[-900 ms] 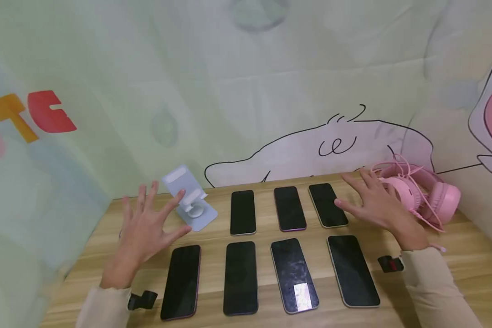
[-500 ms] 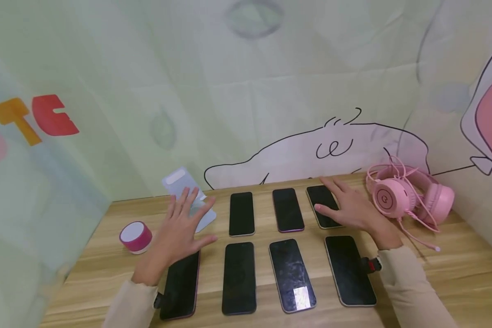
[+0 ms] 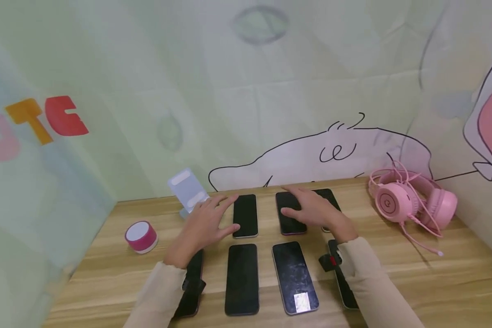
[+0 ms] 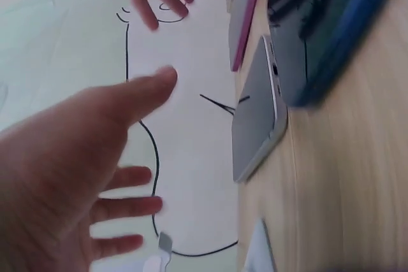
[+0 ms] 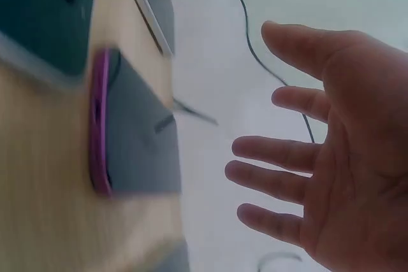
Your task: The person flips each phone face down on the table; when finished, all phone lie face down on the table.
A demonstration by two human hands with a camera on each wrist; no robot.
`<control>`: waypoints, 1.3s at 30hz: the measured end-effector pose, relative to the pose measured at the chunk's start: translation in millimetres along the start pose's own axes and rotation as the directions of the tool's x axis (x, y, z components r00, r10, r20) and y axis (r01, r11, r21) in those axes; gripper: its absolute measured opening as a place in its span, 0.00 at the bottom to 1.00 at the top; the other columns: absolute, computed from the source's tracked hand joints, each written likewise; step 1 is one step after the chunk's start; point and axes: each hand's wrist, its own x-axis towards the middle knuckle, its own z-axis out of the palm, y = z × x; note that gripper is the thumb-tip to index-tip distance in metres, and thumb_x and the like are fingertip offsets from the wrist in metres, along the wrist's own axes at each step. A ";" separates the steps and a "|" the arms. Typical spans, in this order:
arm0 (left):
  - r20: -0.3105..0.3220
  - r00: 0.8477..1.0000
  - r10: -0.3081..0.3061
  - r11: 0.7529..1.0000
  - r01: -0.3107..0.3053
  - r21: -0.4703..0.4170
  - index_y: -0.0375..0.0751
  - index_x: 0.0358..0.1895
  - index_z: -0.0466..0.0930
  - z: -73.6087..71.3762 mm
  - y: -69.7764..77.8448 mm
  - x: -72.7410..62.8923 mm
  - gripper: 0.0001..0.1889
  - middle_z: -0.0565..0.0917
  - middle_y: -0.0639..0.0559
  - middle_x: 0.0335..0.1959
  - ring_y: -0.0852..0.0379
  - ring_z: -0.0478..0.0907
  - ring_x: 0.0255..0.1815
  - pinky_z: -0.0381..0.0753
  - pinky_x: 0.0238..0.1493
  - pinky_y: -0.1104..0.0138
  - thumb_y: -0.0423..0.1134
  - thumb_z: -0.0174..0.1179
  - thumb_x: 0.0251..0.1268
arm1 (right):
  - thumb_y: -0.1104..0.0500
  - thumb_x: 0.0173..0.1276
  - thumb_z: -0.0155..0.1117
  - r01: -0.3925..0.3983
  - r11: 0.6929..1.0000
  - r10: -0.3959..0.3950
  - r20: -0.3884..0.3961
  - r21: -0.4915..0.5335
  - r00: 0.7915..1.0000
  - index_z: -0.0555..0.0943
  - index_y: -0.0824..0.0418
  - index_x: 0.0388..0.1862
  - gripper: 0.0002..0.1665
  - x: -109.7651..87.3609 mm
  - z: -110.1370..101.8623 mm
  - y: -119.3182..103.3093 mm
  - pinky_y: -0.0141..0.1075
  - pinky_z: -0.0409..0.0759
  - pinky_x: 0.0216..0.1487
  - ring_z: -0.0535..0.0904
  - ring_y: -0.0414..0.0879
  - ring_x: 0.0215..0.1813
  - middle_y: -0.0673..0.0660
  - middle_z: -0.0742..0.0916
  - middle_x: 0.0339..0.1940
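Several dark-screened smartphones lie face up in two rows. My left hand (image 3: 202, 230) hovers left of the back row's left smartphone (image 3: 246, 217), fingers spread and holding nothing. Above the purple-edged smartphone (image 3: 290, 225) in the middle of that row is my right hand (image 3: 313, 210), also holding nothing; it partly covers this phone and the right one (image 3: 330, 196). In the front row, the forearms partly hide the left smartphone (image 3: 192, 287) and the right smartphone (image 3: 346, 291). Both wrist views show the hands apart from the phones, with extended fingers.
A pale blue-white phone stand (image 3: 187, 186) rises behind my left hand. Left of it sits a pink-and-white round object (image 3: 142, 239). Pink headphones (image 3: 397, 202) with a loose cable rest at the right. A printed cloth backdrop (image 3: 246, 114) borders the wooden table (image 3: 98, 273).
Both hands have moved inward over the phones, the left to the right and the right to the left. The pink-and-white round object has come into sight. The phones stay in place.
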 end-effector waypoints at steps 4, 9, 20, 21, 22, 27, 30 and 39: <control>0.090 0.995 -0.043 0.996 0.050 -0.075 0.48 0.77 0.62 2.5 1.3 9.1 0.39 0.75 0.36 0.66 0.36 0.75 0.63 0.74 0.60 0.43 0.58 0.63 0.66 | 0.47 0.73 0.62 0.046 0.999 -0.047 0.030 0.025 0.998 0.62 0.60 0.78 0.41 15.9 14.1 -13.2 0.59 0.66 0.68 0.67 0.62 0.73 0.65 0.71 0.73; 0.103 0.993 -0.059 0.987 0.073 -0.144 0.45 0.75 0.66 10.7 2.6 16.6 0.36 0.79 0.38 0.62 0.41 0.78 0.60 0.76 0.58 0.47 0.54 0.63 0.68 | 0.51 0.74 0.61 0.059 0.984 -0.070 0.056 0.168 0.996 0.62 0.62 0.77 0.38 29.1 34.0 -25.8 0.57 0.70 0.65 0.72 0.62 0.68 0.68 0.74 0.70; 0.156 0.961 -0.229 0.969 0.240 -0.055 0.45 0.72 0.69 33.4 13.4 26.5 0.34 0.83 0.41 0.57 0.47 0.80 0.41 0.81 0.41 0.52 0.55 0.65 0.66 | 0.64 0.75 0.59 0.024 0.982 -0.063 0.204 0.187 0.977 0.59 0.65 0.78 0.36 41.8 68.0 -37.0 0.40 0.76 0.35 0.76 0.46 0.29 0.61 0.82 0.44; 0.161 0.956 -0.245 0.966 0.254 -0.040 0.46 0.72 0.69 33.6 14.8 27.2 0.35 0.82 0.40 0.57 0.46 0.80 0.42 0.82 0.41 0.52 0.55 0.65 0.65 | 0.65 0.75 0.57 0.012 0.981 -0.054 0.214 0.192 0.975 0.59 0.65 0.78 0.35 42.4 67.0 -38.0 0.40 0.75 0.32 0.75 0.46 0.27 0.61 0.82 0.45; 0.168 0.951 -0.261 0.962 0.271 -0.038 0.46 0.72 0.68 33.3 16.6 27.8 0.35 0.82 0.40 0.57 0.46 0.80 0.43 0.82 0.41 0.52 0.56 0.65 0.65 | 0.65 0.75 0.56 -0.005 0.980 -0.040 0.221 0.198 0.974 0.60 0.64 0.78 0.35 42.9 65.5 -38.9 0.39 0.75 0.32 0.76 0.46 0.28 0.60 0.82 0.49; 0.198 0.931 -0.307 0.943 0.326 -0.070 0.46 0.73 0.66 35.2 23.8 30.6 0.40 0.80 0.36 0.58 0.43 0.79 0.49 0.81 0.47 0.49 0.58 0.67 0.61 | 0.68 0.74 0.53 -0.103 0.953 0.035 0.233 0.285 0.972 0.64 0.64 0.76 0.31 42.0 58.9 -42.6 0.48 0.77 0.52 0.80 0.52 0.48 0.65 0.81 0.61; 0.224 0.922 -0.316 0.935 0.343 -0.091 0.47 0.74 0.64 38.1 27.7 29.4 0.42 0.78 0.34 0.59 0.43 0.79 0.47 0.81 0.49 0.48 0.59 0.68 0.60 | 0.69 0.74 0.54 -0.145 0.929 0.067 0.230 0.339 0.971 0.65 0.64 0.74 0.31 39.9 60.5 -45.7 0.53 0.73 0.61 0.78 0.54 0.55 0.66 0.81 0.61; 0.195 0.929 -0.315 0.934 0.340 -0.112 0.43 0.74 0.64 40.8 36.3 29.4 0.46 0.76 0.30 0.56 0.41 0.78 0.42 0.82 0.48 0.48 0.62 0.69 0.56 | 0.68 0.71 0.60 -0.319 0.830 0.251 0.204 0.458 0.946 0.65 0.62 0.74 0.34 45.1 64.3 -58.4 0.59 0.71 0.64 0.76 0.61 0.60 0.68 0.78 0.64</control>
